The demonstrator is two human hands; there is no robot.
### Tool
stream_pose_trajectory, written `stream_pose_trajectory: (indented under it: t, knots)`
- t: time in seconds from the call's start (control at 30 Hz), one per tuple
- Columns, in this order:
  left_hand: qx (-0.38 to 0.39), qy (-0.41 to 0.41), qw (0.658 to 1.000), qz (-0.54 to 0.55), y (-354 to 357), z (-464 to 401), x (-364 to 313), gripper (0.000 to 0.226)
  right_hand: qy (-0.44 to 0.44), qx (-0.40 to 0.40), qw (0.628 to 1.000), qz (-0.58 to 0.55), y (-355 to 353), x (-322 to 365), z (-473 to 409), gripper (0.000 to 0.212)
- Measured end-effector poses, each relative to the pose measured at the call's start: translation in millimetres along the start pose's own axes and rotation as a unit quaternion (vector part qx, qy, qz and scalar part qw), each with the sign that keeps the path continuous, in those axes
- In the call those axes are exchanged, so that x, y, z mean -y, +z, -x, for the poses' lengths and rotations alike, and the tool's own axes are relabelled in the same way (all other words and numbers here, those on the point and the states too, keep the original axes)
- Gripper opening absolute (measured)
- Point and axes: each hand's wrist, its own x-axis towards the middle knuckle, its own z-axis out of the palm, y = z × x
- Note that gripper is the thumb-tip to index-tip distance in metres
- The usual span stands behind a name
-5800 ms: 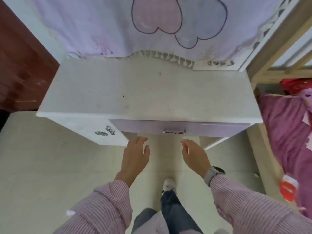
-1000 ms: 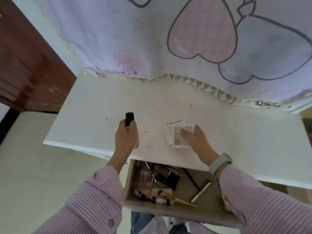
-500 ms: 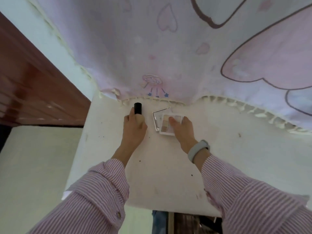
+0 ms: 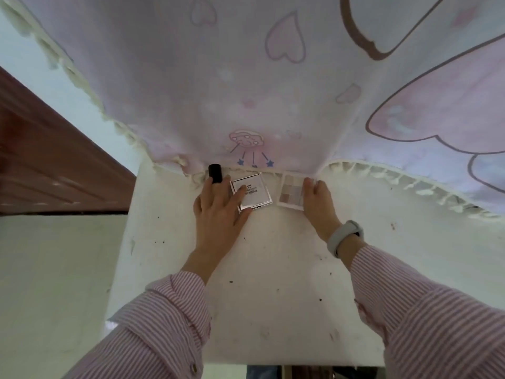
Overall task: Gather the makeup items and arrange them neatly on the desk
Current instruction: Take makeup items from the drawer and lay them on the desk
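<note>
Desk (image 4: 273,283): flat white top, matte, scuffed and flecked with dark specks.

Three makeup items in a row at far edge, against fringed hem of cloth (image 4: 246,77):
- Black-capped tube (image 4: 215,173): cylindrical, glossy cap; body hidden behind fingers.
- Square compact (image 4: 252,193): flat, mirror-bright silver rim, white label with small dark print, too small to read; set slightly askew; near left corner covered by hand.
- Eyeshadow palette (image 4: 291,193): flat, white frame, grid of pale pink, beige and lilac pans; right edge covered by fingers, far edge tucked under fringe.

Left hand (image 4: 218,212): fingers extended and relaxed, tips touching tube and compact, thumb along near edge of compact; no curl around either.

Right hand (image 4: 318,199): fingers straight, together, resting flat on right side of palette; no pinch visible.

Surroundings:
- Cloth: thin lilac fabric, printed hearts and small cartoon figure, cream tassel trim; hangs directly behind items.
- Smartwatch (image 4: 345,237): pale grey band, right wrist.
- Pink-and-white striped sleeves (image 4: 164,324), cut off at bottom edge.
- Red-brown wooden panel (image 4: 41,165) at left.
</note>
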Motion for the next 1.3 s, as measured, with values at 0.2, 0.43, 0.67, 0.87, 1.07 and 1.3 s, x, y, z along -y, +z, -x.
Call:
stream_pose_trajectory:
  t: [0.2,0.43,0.67,0.87,1.07,1.3]
  knots:
    - [-0.007,0.114,0.993,-0.011,-3.3,-13.2,17.9,0.037,-0.052,0.015,0.990,0.132,-2.4,8.0,-14.5,0.033]
    - [0.025,0.140,0.989,-0.040,-1.9,-26.0,18.6,0.041,-0.170,0.033,0.941,0.289,3.1,-3.4,0.8,0.042]
    - [0.052,0.098,0.991,-0.068,-3.6,-26.3,13.5,0.048,-0.180,0.056,0.908,0.374,-8.5,-10.9,8.0,0.055]
    - [-0.064,0.027,0.997,-0.025,-10.9,29.9,-46.9,0.044,-0.225,0.050,0.938,0.259,-39.4,-35.0,52.3,0.040]
    - [-0.093,-0.005,0.993,0.068,14.4,152.1,-130.5,0.035,-0.289,0.049,0.938,0.183,-105.8,-116.5,137.6,0.027]
    - [0.024,0.030,0.990,0.138,66.9,287.4,-209.0,0.030,-0.254,0.142,0.917,0.274,-188.3,-240.9,207.2,0.021]
